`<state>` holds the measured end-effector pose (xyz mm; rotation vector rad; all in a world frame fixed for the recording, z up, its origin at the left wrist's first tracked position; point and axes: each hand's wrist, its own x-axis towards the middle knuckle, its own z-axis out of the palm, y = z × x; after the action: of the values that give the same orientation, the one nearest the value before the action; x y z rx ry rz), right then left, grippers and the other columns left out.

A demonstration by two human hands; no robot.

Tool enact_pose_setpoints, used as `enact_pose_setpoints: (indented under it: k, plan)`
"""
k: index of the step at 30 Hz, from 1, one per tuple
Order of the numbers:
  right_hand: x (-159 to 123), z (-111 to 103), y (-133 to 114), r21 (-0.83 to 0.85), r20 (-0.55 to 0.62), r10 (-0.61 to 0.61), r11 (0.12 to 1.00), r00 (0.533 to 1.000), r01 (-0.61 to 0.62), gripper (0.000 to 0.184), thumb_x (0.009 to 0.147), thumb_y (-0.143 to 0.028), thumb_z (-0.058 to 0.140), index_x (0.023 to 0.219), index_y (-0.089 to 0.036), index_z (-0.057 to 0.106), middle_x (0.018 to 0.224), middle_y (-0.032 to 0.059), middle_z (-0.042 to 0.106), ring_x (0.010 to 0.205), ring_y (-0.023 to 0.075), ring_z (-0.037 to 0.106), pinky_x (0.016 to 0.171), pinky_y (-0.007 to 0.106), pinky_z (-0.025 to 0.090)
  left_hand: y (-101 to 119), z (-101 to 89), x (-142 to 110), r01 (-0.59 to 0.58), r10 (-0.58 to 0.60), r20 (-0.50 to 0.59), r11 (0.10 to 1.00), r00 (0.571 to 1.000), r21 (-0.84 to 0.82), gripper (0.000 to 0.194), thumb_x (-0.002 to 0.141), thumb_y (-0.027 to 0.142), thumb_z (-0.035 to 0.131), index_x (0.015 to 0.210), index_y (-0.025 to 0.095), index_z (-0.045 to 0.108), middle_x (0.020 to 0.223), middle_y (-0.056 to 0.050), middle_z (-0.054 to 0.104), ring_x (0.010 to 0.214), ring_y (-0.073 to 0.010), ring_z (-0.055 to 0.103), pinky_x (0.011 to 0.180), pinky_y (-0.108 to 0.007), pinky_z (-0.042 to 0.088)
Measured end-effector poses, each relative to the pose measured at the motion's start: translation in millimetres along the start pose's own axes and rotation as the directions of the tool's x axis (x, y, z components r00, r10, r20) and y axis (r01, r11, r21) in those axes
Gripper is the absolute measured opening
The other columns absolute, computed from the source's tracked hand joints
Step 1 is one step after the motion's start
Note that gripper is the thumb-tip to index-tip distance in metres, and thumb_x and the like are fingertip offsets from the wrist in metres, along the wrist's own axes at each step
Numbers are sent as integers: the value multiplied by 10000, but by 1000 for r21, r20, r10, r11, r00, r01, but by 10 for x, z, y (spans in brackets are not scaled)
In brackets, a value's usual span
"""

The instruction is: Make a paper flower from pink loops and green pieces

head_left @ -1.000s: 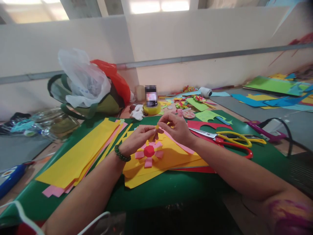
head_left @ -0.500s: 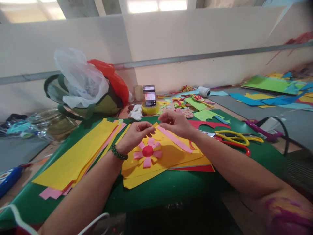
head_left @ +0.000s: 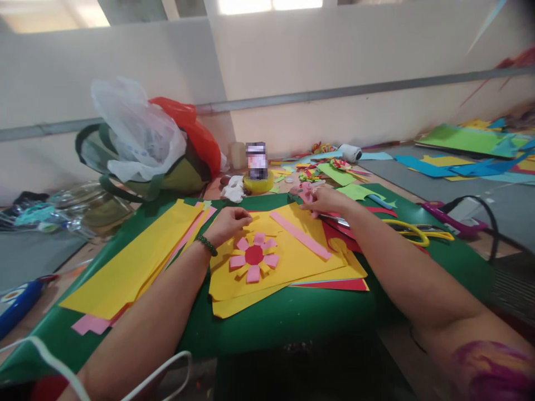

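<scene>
My left hand [head_left: 229, 225] is above the yellow sheets [head_left: 301, 262], thumb and fingertips pinched together. Whatever is in the pinch is too small to make out against the yellow. Just below lies a paper flower [head_left: 253, 255] with a red round centre and looped pink and yellow petals. My right hand [head_left: 332, 201] reaches past the sheets' far edge, its fingers closed at a small pink patterned thing [head_left: 307, 192]; its kind is unclear. A pink paper strip [head_left: 301, 236] lies slantwise on the yellow sheets between the hands.
Scissors with yellow handles [head_left: 418, 234] lie beside my right forearm on the green cover [head_left: 301, 328]. Yellow strips [head_left: 134, 262] are stacked at left. Behind stand a bag [head_left: 167, 178], a phone [head_left: 257, 161] and a yellow tape roll [head_left: 259, 182]. Paper scraps [head_left: 338, 174] lie at the back.
My right hand has moved away from the left, right to the pink patterned thing, which now sits tilted at its fingers. The left hand has drawn slightly left, still pinched.
</scene>
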<state>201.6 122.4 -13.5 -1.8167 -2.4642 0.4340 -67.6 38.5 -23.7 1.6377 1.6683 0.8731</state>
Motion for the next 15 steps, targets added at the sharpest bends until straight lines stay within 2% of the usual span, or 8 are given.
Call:
enact_pose_setpoints:
  k: [2, 4, 7, 9, 11, 13, 15]
  plan:
    - [75, 71, 2, 74, -42, 56, 996, 998, -53, 314, 808, -352, 612, 551, -172, 620, 656, 70, 688, 776, 194, 626, 654, 255, 397, -31, 26, 26, 42, -42, -1, 994, 999, 97, 100, 637, 252, 657, 599, 163, 634, 527, 16, 583, 511, -110, 482, 508, -235, 371]
    - [101, 82, -2, 118, -155, 87, 991, 984, -69, 198, 776, -287, 608, 626, -162, 639, 641, 57, 668, 730, 190, 613, 597, 255, 377, -66, 43, 58, 72, -73, 3, 984, 997, 160, 78, 619, 213, 656, 566, 165, 625, 496, 13, 582, 503, -117, 491, 499, -237, 365]
    - [36, 30, -57, 249, -306, 65, 968, 950, 14, 116, 748, -259, 606, 723, -151, 639, 653, 40, 626, 643, 174, 571, 528, 263, 340, -108, 59, 97, 86, -87, -1, 979, 996, 187, 70, 577, 171, 660, 523, 166, 616, 474, 4, 589, 509, -131, 516, 496, -238, 363]
    - [-58, 8, -145, 417, -298, 10, 901, 955, 121, 108, 751, -254, 603, 786, -155, 628, 642, 12, 589, 579, 143, 533, 502, 252, 341, -121, 65, 110, 91, -91, -8, 977, 996, 195, 81, 568, 170, 657, 503, 167, 609, 454, 4, 579, 497, -133, 514, 486, -239, 353]
    - [-162, 22, -263, 531, -260, -100, 816, 960, 229, 117, 763, -277, 610, 812, -172, 603, 605, -22, 546, 530, 118, 501, 482, 238, 345, -122, 68, 113, 90, -90, -10, 976, 996, 198, 115, 570, 178, 654, 473, 167, 591, 434, 6, 560, 479, -126, 497, 477, -239, 339]
    - [-249, 65, -384, 531, -226, -214, 791, 950, 304, 166, 774, -335, 629, 748, -184, 565, 560, -41, 499, 500, 105, 469, 463, 232, 329, -117, 67, 111, 86, -87, -4, 977, 996, 196, 147, 572, 187, 653, 449, 167, 576, 426, 5, 550, 464, -118, 478, 470, -239, 326]
    - [-306, 115, -483, 470, -186, -261, 823, 947, 320, 256, 778, -391, 648, 675, -193, 522, 531, -49, 457, 482, 97, 426, 449, 235, 295, -115, 61, 111, 83, -87, 8, 978, 996, 192, 158, 570, 192, 653, 438, 166, 571, 423, 4, 543, 450, -111, 464, 460, -239, 314]
